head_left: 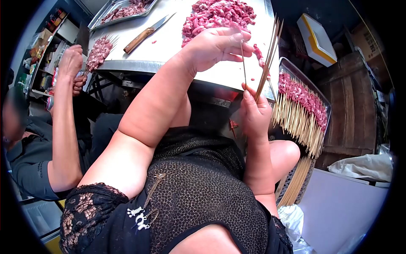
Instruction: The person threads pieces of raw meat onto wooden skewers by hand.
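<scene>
My right hand (pixel 256 111) is closed around a bunch of thin wooden skewers (pixel 270 59) that point up past the table edge. One single skewer (pixel 244 67) stands apart from the bunch, between its thumb and fingers. Over the table, my left hand (pixel 220 47) has its fingers stretched out and apart. That single skewer's upper end is at its thumb and fingers, and I see no meat on the skewer. Behind the left hand lies a heap of cut raw meat (pixel 218 17). A few small meat pieces (pixel 259 55) lie between the heap and the skewers.
Filled meat skewers (pixel 302 99) lie in a metal tray at the right. Bare skewers (pixel 296 182) lie below them. On the white table (pixel 169 46) are a wooden-handled knife (pixel 146 36) and a meat tray (pixel 122 21). A co-worker's hand (pixel 71 61) holds meat skewers (pixel 100 51) at left.
</scene>
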A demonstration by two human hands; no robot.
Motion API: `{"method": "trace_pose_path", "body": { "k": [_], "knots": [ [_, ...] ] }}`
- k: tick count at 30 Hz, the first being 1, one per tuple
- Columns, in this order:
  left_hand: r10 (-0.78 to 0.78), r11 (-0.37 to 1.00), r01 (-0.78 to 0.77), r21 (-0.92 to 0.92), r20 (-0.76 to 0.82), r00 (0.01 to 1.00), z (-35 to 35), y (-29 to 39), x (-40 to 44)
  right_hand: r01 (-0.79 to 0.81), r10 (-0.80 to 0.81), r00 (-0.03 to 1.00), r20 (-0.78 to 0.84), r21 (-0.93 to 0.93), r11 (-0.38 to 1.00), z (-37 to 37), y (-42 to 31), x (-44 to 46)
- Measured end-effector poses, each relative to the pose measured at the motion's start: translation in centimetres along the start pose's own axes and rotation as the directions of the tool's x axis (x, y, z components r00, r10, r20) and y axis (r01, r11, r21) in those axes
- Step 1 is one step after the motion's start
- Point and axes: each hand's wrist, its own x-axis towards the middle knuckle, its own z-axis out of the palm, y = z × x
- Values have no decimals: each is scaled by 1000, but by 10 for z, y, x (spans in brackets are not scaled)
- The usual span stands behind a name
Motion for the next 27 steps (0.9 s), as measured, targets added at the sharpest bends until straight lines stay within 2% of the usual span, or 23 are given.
{"method": "trace_pose_path", "body": {
  "k": [2,6,11,13,15,17,21,23,24,26,27],
  "knots": [
    [81,996,-83,-11,-120,989,4,-3,1,31,-33,999,-25,-72,997,1,0,2],
    [80,987,-103,-125,-176,981,-1,2,3,88,-102,994,-47,-241,967,3,0,2],
    [124,985,-149,-84,-254,959,-13,7,1,57,-87,993,-74,-332,941,-5,-3,-1],
    [109,987,-134,-85,-257,960,-10,5,2,126,-165,985,-59,-413,902,-8,-3,-2],
    [96,987,-128,-97,-279,955,-4,-2,3,149,-187,981,-59,-397,906,-10,3,-2],
    [231,952,-275,-133,-273,934,2,-10,6,224,-271,961,-48,-435,872,-8,6,0],
    [357,899,-419,-130,-340,870,8,-18,12,160,-187,981,-44,-355,921,3,15,-3],
    [334,899,-409,-154,-361,871,9,-19,14,73,-84,996,-36,-240,968,11,14,-4],
    [339,898,-411,-159,-346,875,9,-20,13,73,-84,996,-34,-238,968,11,13,-4],
    [341,888,-416,-193,-328,881,7,-21,14,-55,54,996,65,13,998,13,13,-3],
    [346,887,-421,-190,-332,878,6,-21,14,-55,54,996,72,13,998,14,13,-2]
  ]
}}
